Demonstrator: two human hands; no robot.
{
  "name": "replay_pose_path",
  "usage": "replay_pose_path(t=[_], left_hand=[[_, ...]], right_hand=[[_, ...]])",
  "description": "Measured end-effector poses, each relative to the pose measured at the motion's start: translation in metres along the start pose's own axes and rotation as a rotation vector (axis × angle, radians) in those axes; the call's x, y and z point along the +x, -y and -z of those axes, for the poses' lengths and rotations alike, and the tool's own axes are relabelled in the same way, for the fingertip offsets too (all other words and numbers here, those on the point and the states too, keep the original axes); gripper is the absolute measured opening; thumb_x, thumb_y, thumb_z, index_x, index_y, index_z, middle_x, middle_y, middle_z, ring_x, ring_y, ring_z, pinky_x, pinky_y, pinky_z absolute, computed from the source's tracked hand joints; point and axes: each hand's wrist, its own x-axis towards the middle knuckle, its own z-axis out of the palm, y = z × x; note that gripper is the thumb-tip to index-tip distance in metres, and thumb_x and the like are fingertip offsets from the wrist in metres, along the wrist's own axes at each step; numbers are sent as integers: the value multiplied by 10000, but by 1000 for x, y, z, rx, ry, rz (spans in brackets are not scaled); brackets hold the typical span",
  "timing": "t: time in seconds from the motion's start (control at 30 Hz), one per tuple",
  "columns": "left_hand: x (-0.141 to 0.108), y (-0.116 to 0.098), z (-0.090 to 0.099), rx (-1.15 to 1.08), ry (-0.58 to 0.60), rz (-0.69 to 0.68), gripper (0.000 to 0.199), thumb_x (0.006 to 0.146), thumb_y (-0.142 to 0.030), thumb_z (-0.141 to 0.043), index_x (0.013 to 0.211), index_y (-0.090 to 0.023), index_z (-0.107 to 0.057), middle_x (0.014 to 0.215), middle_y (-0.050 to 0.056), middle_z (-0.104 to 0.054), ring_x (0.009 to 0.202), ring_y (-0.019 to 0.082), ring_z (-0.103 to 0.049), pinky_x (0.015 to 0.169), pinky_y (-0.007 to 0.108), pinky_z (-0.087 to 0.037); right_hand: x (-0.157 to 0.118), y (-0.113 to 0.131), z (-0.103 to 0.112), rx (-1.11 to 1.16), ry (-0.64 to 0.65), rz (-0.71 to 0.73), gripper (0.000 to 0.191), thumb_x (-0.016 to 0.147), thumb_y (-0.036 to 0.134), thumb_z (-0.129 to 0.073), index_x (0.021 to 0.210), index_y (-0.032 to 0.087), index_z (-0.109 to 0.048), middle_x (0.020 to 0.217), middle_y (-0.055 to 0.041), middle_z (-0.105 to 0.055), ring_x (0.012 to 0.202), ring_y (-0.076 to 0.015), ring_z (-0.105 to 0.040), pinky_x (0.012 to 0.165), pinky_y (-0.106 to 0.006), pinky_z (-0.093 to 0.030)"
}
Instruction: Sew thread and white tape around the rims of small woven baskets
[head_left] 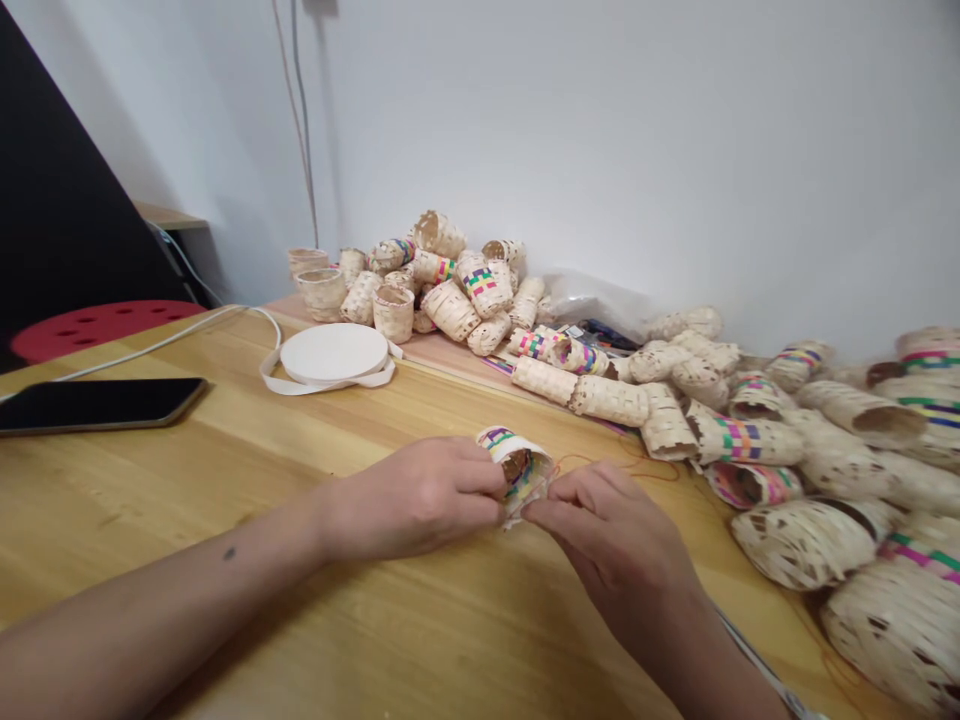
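Note:
A small woven basket (pixel 517 458) with coloured strips lies tilted, its open mouth towards me and a white band along its rim. My left hand (pixel 427 490) is closed around the basket's left side. At the rim's lower right, my right hand (pixel 611 525) has thumb and forefinger pinched together. Whatever sits between those fingertips is too small or hidden to make out. Orange thread (pixel 637 462) trails over the wood just beyond my right hand.
Several woven baskets (pixel 450 310) are heaped by the wall, and more (pixel 814 540) spread down the right side. A roll of white tape (pixel 335 352) lies flat on the wooden table (pixel 300 630). Left of it are a phone (pixel 105 404) and a white cable (pixel 161 345). Scissors-like metal (pixel 761 660) shows beside my right forearm.

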Motion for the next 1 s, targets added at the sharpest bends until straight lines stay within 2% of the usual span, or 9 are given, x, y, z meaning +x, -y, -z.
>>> replay_pose_path(t=[0.3, 0.6, 0.8, 1.0], left_hand=[[2, -1, -1, -35, -56, -29, 293, 957, -117, -381, 786, -131, -620, 780, 59, -619, 721, 145, -489, 691, 277, -364], [1, -3, -1, -133, -44, -6, 226, 947, -146, -430, 841, -155, -630, 827, 78, -648, 783, 159, -569, 734, 272, -429], [2, -7, 5, -390, 1, 26, 155, 913, -120, -491, 849, -143, -631, 899, 101, -674, 829, 152, -613, 754, 245, -459], [-1, -3, 9, -672, 27, 109, 98, 873, -138, -569, 877, -153, -666, 920, 93, -685, 846, 149, -625, 762, 235, -475]], right_hand=[[1, 0, -1, 16, 32, 3, 239, 909, 119, -505, 921, 253, -703, 784, -13, -622, 741, -154, -490, 644, -273, -350], [1, -1, 2, 93, 56, 16, 266, 926, 104, -466, 903, 240, -694, 786, -14, -634, 754, -156, -502, 666, -285, -364], [8, 4, 17, 194, 172, 22, 276, 961, 158, -444, 832, 228, -678, 772, -16, -615, 752, -159, -497, 664, -293, -360], [21, 2, 31, 281, 316, 47, 266, 975, 226, -441, 859, 235, -680, 789, -17, -611, 769, -146, -534, 675, -275, -384]])
